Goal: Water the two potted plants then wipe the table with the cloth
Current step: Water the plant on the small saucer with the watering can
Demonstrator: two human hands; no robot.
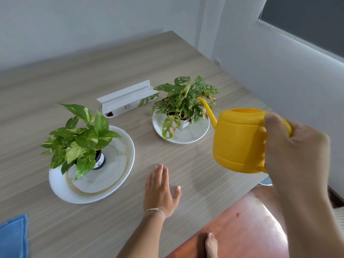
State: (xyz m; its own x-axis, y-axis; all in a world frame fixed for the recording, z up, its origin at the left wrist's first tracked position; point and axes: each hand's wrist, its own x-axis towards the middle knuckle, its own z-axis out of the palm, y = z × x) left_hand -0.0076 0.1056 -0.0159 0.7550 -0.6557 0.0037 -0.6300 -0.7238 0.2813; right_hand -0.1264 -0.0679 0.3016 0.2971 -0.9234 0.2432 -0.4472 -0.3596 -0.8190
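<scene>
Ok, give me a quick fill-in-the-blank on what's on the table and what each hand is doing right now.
1. The right hand holds a ____ watering can.
2. The can's spout points at the plant with ____ in its leaves.
3. The left hand lies ____ on the table.
4. The blue cloth sits at the table's near-____ corner.

Missing words: yellow; holes; flat; left
</scene>
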